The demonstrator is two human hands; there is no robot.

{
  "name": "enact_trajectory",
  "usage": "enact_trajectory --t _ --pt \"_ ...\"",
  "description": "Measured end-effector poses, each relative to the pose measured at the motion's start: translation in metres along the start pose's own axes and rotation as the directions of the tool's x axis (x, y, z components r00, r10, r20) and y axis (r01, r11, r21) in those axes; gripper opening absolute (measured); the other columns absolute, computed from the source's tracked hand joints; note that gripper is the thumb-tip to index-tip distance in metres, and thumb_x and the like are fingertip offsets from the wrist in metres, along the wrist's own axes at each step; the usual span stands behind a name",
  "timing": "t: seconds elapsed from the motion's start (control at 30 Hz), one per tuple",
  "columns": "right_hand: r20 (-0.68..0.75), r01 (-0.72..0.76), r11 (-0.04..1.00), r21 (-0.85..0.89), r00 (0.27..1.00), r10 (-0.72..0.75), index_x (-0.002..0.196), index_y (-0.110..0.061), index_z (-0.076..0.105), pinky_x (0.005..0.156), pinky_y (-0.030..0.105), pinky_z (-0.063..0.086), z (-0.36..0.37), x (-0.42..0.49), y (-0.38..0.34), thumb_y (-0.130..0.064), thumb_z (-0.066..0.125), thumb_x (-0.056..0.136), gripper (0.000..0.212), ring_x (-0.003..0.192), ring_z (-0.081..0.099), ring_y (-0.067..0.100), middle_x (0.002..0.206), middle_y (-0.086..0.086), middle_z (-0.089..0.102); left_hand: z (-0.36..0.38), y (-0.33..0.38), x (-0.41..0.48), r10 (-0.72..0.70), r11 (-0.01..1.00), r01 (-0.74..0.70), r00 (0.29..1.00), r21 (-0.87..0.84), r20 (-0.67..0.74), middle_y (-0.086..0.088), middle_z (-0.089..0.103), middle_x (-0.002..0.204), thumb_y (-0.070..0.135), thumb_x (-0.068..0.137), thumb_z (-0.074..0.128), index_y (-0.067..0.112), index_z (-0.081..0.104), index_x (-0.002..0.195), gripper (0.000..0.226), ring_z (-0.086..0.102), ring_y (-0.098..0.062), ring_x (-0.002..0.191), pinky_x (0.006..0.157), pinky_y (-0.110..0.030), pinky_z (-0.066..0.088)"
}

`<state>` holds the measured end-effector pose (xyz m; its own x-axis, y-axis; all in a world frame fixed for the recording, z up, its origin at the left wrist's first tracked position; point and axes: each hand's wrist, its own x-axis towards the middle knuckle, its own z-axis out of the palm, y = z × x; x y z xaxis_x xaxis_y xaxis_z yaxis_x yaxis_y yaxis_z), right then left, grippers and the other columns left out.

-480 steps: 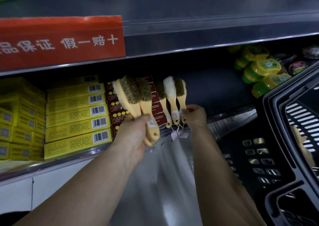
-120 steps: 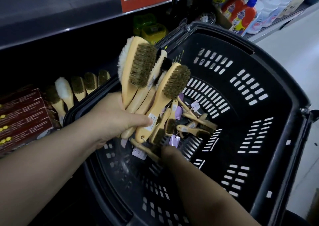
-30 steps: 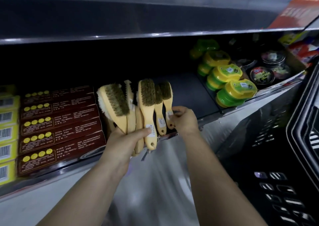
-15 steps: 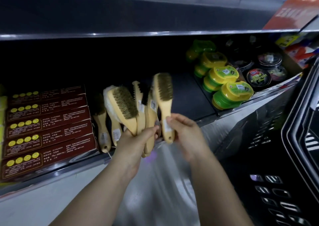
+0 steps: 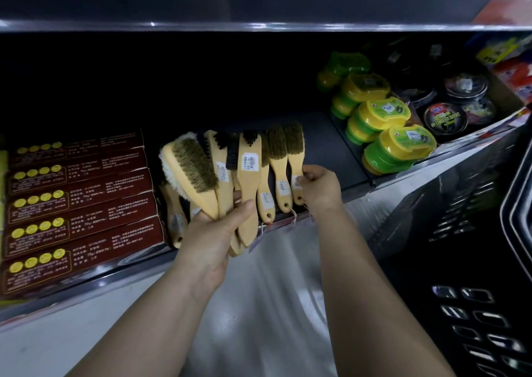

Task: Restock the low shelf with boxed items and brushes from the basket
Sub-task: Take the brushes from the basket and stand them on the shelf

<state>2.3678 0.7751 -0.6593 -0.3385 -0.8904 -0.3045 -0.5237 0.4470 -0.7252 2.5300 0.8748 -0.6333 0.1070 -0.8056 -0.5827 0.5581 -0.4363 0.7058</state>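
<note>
My left hand (image 5: 214,240) grips a bunch of wooden-handled brushes (image 5: 201,175) by their handles, in front of the low shelf (image 5: 331,158). Its bristle heads point up and back. My right hand (image 5: 319,188) pinches the handle of the rightmost brush (image 5: 295,152), which lies on the shelf beside two other brushes (image 5: 277,158). More brushes (image 5: 172,212) lie on the shelf behind my left hand, partly hidden. Dark red boxes (image 5: 77,201) with yellow dots are stacked at the shelf's left.
Yellow-and-green tubs (image 5: 383,129) and round black tins (image 5: 444,119) fill the right of the shelf. The black plastic basket (image 5: 472,261) stands at the right edge. A metal shelf lip (image 5: 259,27) overhangs above. Dark bare shelf floor lies between brushes and tubs.
My right hand has carried the single brush from mid-air down onto the shelf, to the right end of the row. My left hand has shifted slightly with its bunch.
</note>
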Motion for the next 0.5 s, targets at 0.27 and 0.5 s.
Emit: enact_trajectory --t 0.27,0.5 --pt "0.008 0.221 0.975 -0.001 0.975 -0.221 0.096 -0.011 0.069 0.072 0.025 0.046 -0.002 -0.055 -0.018 -0.024 0.050 0.095 0.023 0.089 0.062 0.023 0.101 0.012 0.064 0.002 -0.004 0.007 0.043 0.999 -0.043 0.999 -0.010 -0.027 0.005 0.075 0.076 0.006 0.075 0.072 0.021 0.070 0.082 0.016 0.071 -0.007 0.069 0.058 -0.024 0.055" --pt "0.387 -0.223 0.822 0.525 0.922 0.003 0.095 -0.007 0.065 0.082 0.049 0.055 -0.009 -0.083 -0.029 -0.011 0.055 0.092 0.011 0.093 0.068 0.032 0.095 0.014 0.073 0.008 -0.006 0.006 0.054 0.998 -0.056 0.996 0.035 0.076 0.007 0.075 0.081 0.016 0.078 0.072 0.026 0.072 0.089 0.015 0.071 -0.008 0.074 0.057 -0.021 0.053"
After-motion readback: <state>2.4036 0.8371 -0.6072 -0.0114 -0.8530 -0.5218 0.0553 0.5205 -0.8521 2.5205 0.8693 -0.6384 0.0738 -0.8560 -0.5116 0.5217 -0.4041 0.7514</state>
